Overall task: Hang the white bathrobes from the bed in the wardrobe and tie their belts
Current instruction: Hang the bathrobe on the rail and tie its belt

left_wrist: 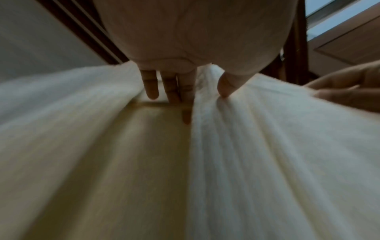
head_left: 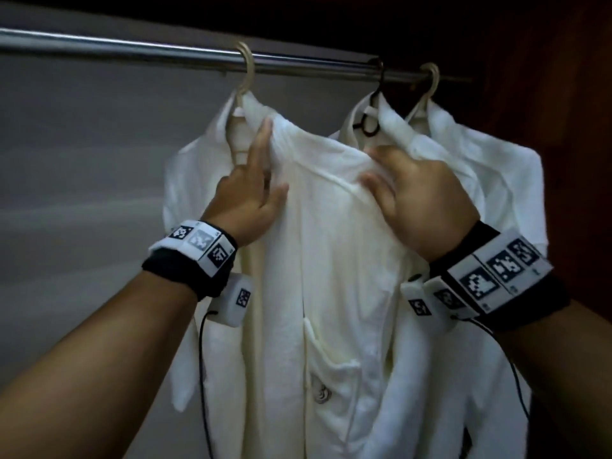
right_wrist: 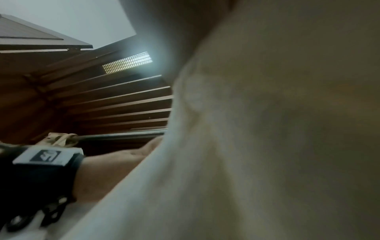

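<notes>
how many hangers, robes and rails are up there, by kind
cream hangers: 2
dark hangers: 1
white robes: 3
metal rails: 1
total: 7

Bathrobe (right_wrist: 267,129) cloth blurs the right wrist view, hiding the fingers.

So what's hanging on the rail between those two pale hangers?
A dark hanger hangs between the two pale hangers on the rail, seen in the head view.
</notes>
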A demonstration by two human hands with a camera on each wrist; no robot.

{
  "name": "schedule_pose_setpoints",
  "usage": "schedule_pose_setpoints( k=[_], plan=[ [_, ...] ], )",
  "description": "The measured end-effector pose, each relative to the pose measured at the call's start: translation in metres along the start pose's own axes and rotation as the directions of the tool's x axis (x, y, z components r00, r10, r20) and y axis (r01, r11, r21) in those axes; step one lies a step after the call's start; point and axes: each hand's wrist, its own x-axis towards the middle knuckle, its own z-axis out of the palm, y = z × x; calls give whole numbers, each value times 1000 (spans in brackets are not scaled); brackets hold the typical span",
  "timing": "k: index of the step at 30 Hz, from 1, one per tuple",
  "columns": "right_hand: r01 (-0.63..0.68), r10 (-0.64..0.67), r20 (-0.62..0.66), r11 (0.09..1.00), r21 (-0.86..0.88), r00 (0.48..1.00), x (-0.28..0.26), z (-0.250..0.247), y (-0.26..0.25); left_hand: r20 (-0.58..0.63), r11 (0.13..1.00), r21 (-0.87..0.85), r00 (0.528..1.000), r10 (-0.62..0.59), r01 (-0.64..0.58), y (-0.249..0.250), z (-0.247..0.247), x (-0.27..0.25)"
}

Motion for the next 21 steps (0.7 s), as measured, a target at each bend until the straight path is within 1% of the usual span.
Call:
schedule_pose_setpoints(
  k=[1, 3, 5, 6, 7, 8, 9, 10, 11, 12, 14, 15, 16, 17, 18, 19, 20, 21],
  plan=[
    [-6, 5, 23, 999, 43, 1000, 3, -4, 1, 0, 999, 4, 1000, -31, 31, -2, 3, -4],
    [-42, 35, 36, 977, 211, 999, 14, -15, 6, -33, 996, -7, 996, -89, 89, -3, 7, -9],
    [-86, 97, -9, 917, 390, 995, 31, -23, 15, -65, 994, 1, 992, -109, 109, 1, 11, -11],
    [-120, 142, -19, 892, 436, 990, 39, -24, 20, -78, 994, 3, 991, -108, 109, 4, 14, -12],
    [-159, 173, 8, 885, 438, 985, 43, -23, 25, -91, 994, 1, 990, -111, 112, 6, 17, -12],
    [-195, 181, 71, 904, 381, 981, 44, -20, 29, -106, 992, -7, 987, -123, 123, 6, 20, -13],
    [-208, 173, 145, 935, 287, 974, 41, -14, 34, -125, 991, -25, 983, -137, 135, 6, 22, -15],
    [-198, 160, 191, 959, 204, 969, 34, -9, 38, -145, 989, -40, 979, -144, 140, 6, 23, -18],
    [-172, 141, 185, 970, 169, 973, 24, -5, 40, -157, 991, -31, 978, -137, 134, 5, 25, -22],
    [-147, 122, 139, 972, 183, 983, 11, -4, 38, -158, 992, 10, 980, -120, 123, 6, 25, -27],
    [-48, 58, -27, 958, 283, 998, -22, -3, 29, -142, 988, 107, 986, -91, 107, 3, 32, -39],
    [26, 4, -91, 945, 325, 996, -44, -4, 21, -136, 990, 99, 987, -84, 97, 4, 38, -49],
    [115, -81, -114, 936, 332, 990, -69, -1, 14, -144, 994, 57, 986, -82, 91, 8, 45, -62],
    [214, -194, -93, 926, 311, 976, -97, 4, 8, -166, 996, 25, 983, -75, 80, 13, 55, -78],
    [280, -288, -19, 911, 301, 957, -129, 14, 7, -184, 997, 32, 981, -61, 68, 18, 67, -98],
    [275, -321, 107, 909, 313, 941, -161, 25, 9, -184, 995, 74, 982, -50, 65, 22, 80, -123],
    [202, -293, 268, 925, 322, 918, -192, 37, 15, -165, 989, 132, 985, -44, 66, 26, 95, -150],
    [84, -219, 441, 949, 305, 870, -220, 49, 24, -131, 977, 200, 990, -51, 77, 30, 110, -179]
  ],
)
